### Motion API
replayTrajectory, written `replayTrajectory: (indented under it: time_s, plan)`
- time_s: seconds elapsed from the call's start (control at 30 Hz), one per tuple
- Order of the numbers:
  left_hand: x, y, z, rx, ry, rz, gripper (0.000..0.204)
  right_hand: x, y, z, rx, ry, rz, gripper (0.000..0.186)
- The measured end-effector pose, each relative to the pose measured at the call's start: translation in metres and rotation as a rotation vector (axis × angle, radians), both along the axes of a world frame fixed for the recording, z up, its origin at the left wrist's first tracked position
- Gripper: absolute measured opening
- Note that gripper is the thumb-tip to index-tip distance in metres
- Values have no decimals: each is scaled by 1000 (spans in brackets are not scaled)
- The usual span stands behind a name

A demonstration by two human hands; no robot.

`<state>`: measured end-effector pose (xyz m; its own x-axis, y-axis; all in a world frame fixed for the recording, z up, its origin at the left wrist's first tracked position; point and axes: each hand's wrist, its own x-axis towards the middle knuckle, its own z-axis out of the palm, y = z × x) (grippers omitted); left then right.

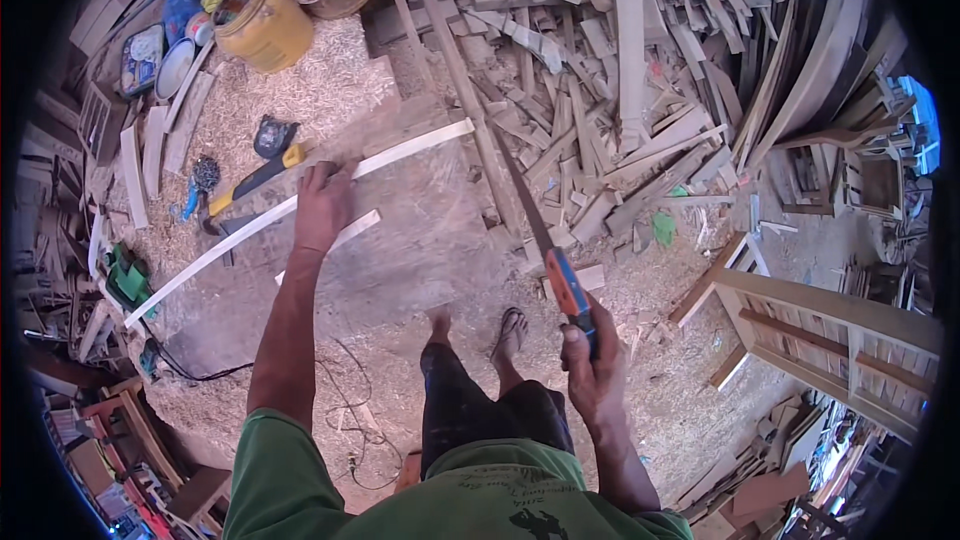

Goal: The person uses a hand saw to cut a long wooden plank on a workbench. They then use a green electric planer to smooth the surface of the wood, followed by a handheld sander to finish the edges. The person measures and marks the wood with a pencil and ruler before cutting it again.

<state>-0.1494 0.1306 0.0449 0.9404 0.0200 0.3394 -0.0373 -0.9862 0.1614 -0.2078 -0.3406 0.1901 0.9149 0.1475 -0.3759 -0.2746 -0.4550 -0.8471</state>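
My right hand (596, 358) is closed around the orange and blue handle of a handsaw (562, 285). Its long blade points up and away, off the right end of the strip and over the scrap pile. On the wooden work surface (420, 230), my left hand (325, 202) grips a long, pale wooden strip (220, 247) near its middle. The strip lies slanted, its right end close to a long board. Under my left wrist lies a shorter pale strip (355, 230), partly hidden by the arm. Just beyond the left hand is a hammer (255, 182) with a yellow and black handle.
Sawdust surrounds a small black object (274, 137) and yellow buckets (262, 32) at the far left. Scrap wood (560, 110) is heaped beyond the saw. A slatted wooden frame (830, 335) stands at right. A green tool (128, 275) and dark cable (200, 376) lie left.
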Motion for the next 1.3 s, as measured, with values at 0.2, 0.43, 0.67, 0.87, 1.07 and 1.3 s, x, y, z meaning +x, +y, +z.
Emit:
replayTrajectory:
  time_s: [0.2,0.43,0.67,0.87,1.07,1.3]
  plan:
    - [-2,-14,8,18,30,127,51,17,10,-2,-59,-20,80,48]
    - [33,-63,-5,-251,-40,266,65,25,3,-9,-51,10,82,49]
    - [134,-146,-38,-361,46,537,60,37,3,6,-72,-11,155,49]
    - [146,-153,-35,-354,181,603,63,48,-8,5,-53,23,148,49]
    - [145,-147,-43,-347,125,590,63,46,-25,27,-41,73,181,49]
    - [146,-149,-34,-378,230,603,69,38,-27,24,-17,98,133,48]
